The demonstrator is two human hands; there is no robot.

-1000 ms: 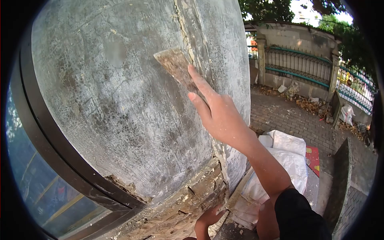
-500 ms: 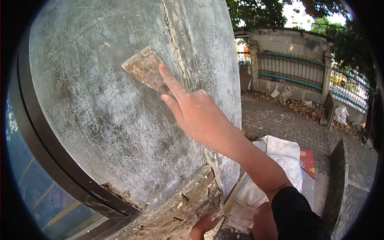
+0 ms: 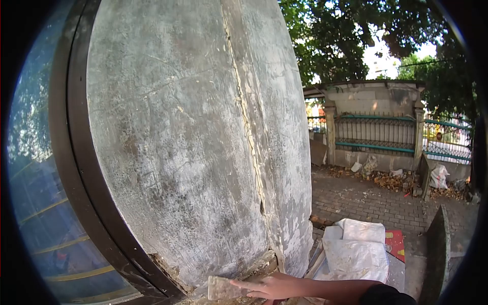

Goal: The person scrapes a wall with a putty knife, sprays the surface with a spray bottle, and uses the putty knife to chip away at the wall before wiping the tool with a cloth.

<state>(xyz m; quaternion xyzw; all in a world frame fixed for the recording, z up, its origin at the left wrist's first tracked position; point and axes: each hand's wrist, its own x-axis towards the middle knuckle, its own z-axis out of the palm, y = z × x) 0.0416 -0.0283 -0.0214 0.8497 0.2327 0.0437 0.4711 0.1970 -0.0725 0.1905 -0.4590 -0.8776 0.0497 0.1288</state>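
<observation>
Low at the bottom edge of the view, my right hand (image 3: 277,286) grips a scraper with its fingers closed, the index finger stretched along the blade. The scraper (image 3: 219,288) has a wide, flat blade coated with pale, dried dirt; its handle is hidden in my hand. The blade is at the foot of the grey plaster wall (image 3: 188,152), by the rough ledge; whether it touches cannot be made out. A long yellowish crack (image 3: 247,127) runs down the wall. My left hand does not show clearly.
A dark frame (image 3: 81,152) with glass borders the wall at left. White sacking (image 3: 356,254) and a red printed sheet (image 3: 395,244) lie at lower right. An upright slab (image 3: 437,254) stands beyond. Farther back are brick paving (image 3: 356,195) and a fence (image 3: 376,133).
My right hand has moved the scraper from the upper wall down to its base. The view has tilted up, and my left hand, earlier at the bottom edge, no longer shows clearly.
</observation>
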